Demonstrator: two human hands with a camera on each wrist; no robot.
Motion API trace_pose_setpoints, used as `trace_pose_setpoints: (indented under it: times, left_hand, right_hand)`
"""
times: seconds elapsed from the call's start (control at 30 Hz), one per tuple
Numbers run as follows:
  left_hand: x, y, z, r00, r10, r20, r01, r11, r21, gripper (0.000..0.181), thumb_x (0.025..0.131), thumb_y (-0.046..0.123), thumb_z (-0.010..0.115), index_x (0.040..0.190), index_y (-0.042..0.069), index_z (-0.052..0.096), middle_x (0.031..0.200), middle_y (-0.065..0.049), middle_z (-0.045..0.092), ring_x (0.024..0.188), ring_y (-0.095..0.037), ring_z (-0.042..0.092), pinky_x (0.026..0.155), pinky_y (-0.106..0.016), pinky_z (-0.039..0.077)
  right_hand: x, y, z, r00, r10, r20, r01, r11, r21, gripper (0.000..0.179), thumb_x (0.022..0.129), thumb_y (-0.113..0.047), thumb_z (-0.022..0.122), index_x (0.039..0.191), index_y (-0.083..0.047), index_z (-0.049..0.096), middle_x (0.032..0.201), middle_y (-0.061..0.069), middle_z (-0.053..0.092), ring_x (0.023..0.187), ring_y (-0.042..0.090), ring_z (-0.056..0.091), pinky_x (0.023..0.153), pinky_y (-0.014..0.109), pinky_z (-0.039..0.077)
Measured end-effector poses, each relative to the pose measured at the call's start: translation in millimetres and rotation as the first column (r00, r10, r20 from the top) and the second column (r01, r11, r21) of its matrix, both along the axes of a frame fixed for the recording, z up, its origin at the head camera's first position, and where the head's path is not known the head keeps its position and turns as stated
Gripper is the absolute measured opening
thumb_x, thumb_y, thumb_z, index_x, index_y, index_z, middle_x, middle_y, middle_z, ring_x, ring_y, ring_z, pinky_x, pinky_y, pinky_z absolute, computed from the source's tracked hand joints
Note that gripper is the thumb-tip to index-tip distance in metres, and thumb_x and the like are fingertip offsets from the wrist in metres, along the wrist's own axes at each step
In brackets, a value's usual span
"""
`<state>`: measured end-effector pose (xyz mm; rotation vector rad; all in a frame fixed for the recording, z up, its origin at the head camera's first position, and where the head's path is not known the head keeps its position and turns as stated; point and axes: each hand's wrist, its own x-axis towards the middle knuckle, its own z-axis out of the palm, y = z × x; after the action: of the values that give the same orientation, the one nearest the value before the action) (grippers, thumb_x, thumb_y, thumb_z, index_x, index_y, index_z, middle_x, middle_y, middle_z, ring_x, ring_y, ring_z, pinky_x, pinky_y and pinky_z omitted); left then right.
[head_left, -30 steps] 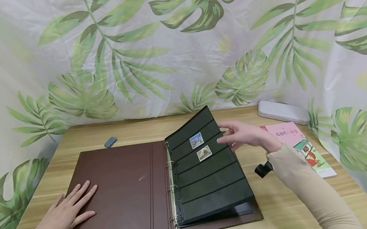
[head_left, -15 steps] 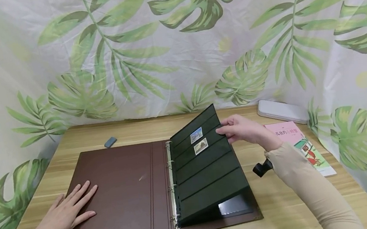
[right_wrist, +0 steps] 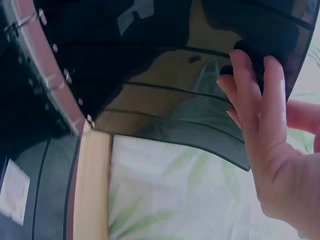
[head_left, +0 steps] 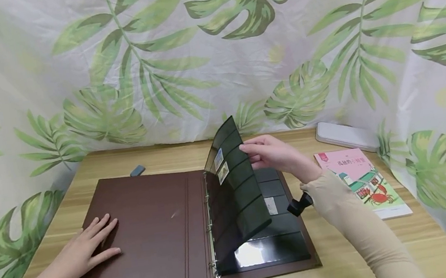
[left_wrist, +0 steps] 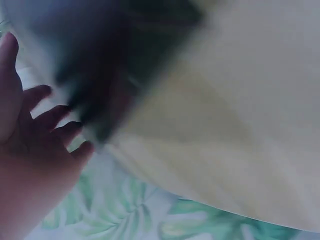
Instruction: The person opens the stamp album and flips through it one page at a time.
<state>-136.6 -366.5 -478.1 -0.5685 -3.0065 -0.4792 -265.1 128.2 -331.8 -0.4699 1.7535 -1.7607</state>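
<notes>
A stamp album lies open, its brown cover spread to the left of the metal ring binding. My right hand pinches the outer edge of a black page, which stands raised and bowed. Two small stamps sit in strips on that page. Below it, another black page with a pale stamp shows. In the right wrist view, the fingers lie against the back of the lifted page. My left hand, fingers spread, is at the cover's left edge; the left wrist view is blurred.
A small blue-grey block lies behind the album. To the right are a pink picture book and, behind it, a pale oblong case. A leaf-print cloth hangs along the table's back edge.
My right hand has closed on the black page's edge and lifted it up and leftward, uncovering the page beneath. My left hand stays near the cover's left edge.
</notes>
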Motion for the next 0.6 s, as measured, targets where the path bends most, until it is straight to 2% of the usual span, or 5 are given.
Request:
trace_pose_setpoints:
  times: [0.17,0.3,0.4,0.5,0.6]
  left_hand:
    - [-11.5,26.1,45.5,0.990,-0.003,0.140,-0.022,0.984,0.175,0.075,0.096,0.039,0.064,0.151,-0.003,0.035,0.157,-0.030,0.031,0.145,-0.053,0.027,0.110,-0.066,0.026]
    - [-19.6,56.7,78.3,0.983,-0.018,0.184,-0.025,0.973,0.231,0.068,0.099,0.041,0.058,0.152,0.004,0.037,0.157,-0.022,0.037,0.143,-0.046,0.038,0.109,-0.057,0.035]
    - [-25.8,78.8,91.9,0.971,-0.048,0.235,-0.021,0.959,0.282,0.062,0.101,0.042,0.054,0.151,0.007,0.041,0.154,-0.018,0.045,0.138,-0.040,0.048,0.103,-0.052,0.046]
    - [-33.0,101.2,101.3,0.937,-0.093,0.338,-0.047,0.922,0.384,0.062,0.103,0.044,0.050,0.152,0.008,0.039,0.154,-0.016,0.045,0.139,-0.036,0.048,0.103,-0.046,0.049]
    - [-39.1,123.1,110.8,0.897,-0.152,0.416,-0.098,0.848,0.521,0.065,0.103,0.045,0.048,0.153,0.007,0.035,0.158,-0.016,0.039,0.140,-0.035,0.047,0.107,-0.041,0.048]
  right_hand:
    - [1.1,-28.6,0.5,1.000,-0.021,0.005,0.021,1.000,0.010,0.026,0.104,-0.011,0.046,0.078,-0.013,0.048,0.065,-0.009,0.033,0.056,0.004,0.036,0.060,0.020,0.044]
    - [1.5,-50.0,-0.5,0.999,-0.032,0.010,0.031,0.999,0.021,0.016,0.102,-0.011,0.047,0.089,-0.012,0.055,0.066,-0.011,0.043,0.058,0.001,0.047,0.064,0.019,0.052]
    - [2.3,-64.6,-1.8,0.999,-0.043,0.028,0.042,0.999,0.029,0.011,0.102,-0.010,0.047,0.101,-0.008,0.058,0.070,-0.011,0.051,0.063,0.000,0.055,0.066,0.019,0.055]
    - [4.1,-77.9,-2.2,0.998,-0.044,0.036,0.043,0.998,0.036,0.020,0.102,-0.010,0.047,0.115,0.002,0.058,0.076,-0.008,0.058,0.067,0.001,0.061,0.070,0.020,0.056]
    - [7.2,-93.5,-1.3,0.999,-0.019,0.026,0.018,0.999,0.038,0.032,0.103,-0.010,0.049,0.127,0.010,0.056,0.090,0.003,0.068,0.074,0.006,0.066,0.077,0.025,0.060]
